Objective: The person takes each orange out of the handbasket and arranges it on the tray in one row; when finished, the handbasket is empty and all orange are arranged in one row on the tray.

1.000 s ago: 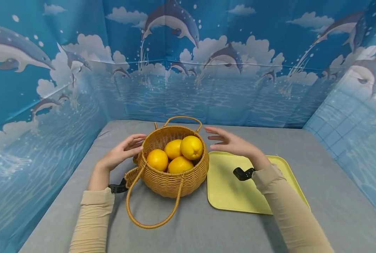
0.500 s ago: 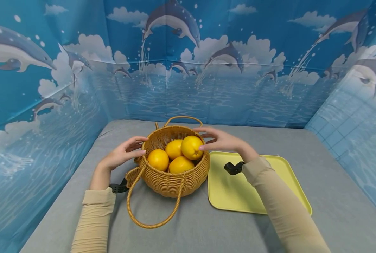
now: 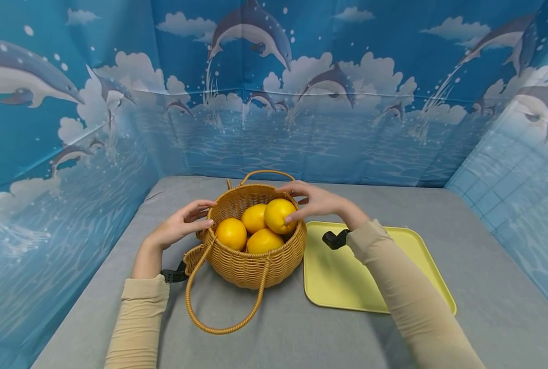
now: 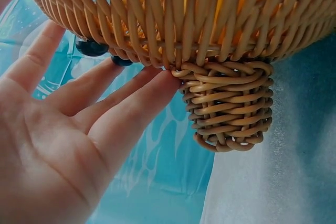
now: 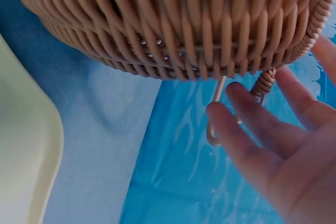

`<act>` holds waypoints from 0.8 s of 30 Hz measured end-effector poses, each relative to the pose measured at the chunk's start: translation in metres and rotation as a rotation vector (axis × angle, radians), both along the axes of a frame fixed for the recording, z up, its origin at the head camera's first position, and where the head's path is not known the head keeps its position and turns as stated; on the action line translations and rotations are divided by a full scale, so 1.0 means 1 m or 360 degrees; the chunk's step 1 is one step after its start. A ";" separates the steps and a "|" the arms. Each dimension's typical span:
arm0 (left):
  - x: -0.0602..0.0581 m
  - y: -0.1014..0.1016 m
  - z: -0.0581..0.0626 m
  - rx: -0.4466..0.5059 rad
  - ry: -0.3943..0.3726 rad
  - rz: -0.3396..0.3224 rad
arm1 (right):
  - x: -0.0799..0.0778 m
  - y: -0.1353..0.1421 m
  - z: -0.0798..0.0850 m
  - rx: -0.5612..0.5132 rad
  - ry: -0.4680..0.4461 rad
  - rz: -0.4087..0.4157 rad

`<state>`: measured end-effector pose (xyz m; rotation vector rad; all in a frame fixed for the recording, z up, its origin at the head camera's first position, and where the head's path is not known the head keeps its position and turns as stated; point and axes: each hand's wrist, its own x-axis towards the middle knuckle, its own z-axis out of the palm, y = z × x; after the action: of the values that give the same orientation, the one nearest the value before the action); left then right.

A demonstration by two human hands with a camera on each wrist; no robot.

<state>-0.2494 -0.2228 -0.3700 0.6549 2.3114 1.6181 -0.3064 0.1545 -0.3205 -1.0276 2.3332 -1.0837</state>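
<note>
Backdrop: blue curtain (image 3: pixel 255 138) printed with leaping dolphins, clouds and rippled water, filling the top of the frame and running down both sides; a pale tile-like grid shows at the right.
Desk: grey cloth-like surface (image 3: pixel 310 338) across the lower half of the frame, its far edge meeting the curtain.
Tray: yellow, rounded corners (image 3: pixel 333 287), flat on the desk right of centre, partly under the right forearm.
Basket: woven wicker (image 3: pixel 255 269), upright at the centre of the frame, one handle looped toward the bottom, the other raised at the far side.
Fruits: four yellow fruits (image 3: pixel 264 241) in view inside the basket, the highest one at its right.
Left hand: at the basket's left rim (image 3: pixel 179 225), fingers apart and fairly straight, fingertips touching the wicker.
Right hand: at the basket's upper right (image 3: pixel 320 201), thumb against the highest fruit, fingers spread over the far rim; no closed grip.
Sleeves: beige, entering from the bottom left and bottom right.
Change: a second ago the right hand was apart from the basket; it has moved left onto rim and fruit. The left fingertips have come slightly farther over the rim. Basket, fruits and tray look unmoved.
</note>
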 end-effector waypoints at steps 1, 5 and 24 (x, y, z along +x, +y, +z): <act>0.000 0.000 0.000 -0.0003 -0.0001 0.0004 | 0.000 0.000 0.001 0.0021 0.0002 -0.0005; -0.001 0.001 0.000 -0.0001 0.0007 -0.0001 | 0.002 0.002 0.009 0.0094 -0.0010 -0.0022; -0.001 0.002 0.001 0.0032 0.0001 -0.0020 | -0.007 -0.007 0.024 -0.0018 0.0029 0.0111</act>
<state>-0.2504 -0.2205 -0.3689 0.6732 2.2899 1.6383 -0.3135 0.1472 -0.2967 -1.1191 2.2899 -1.0667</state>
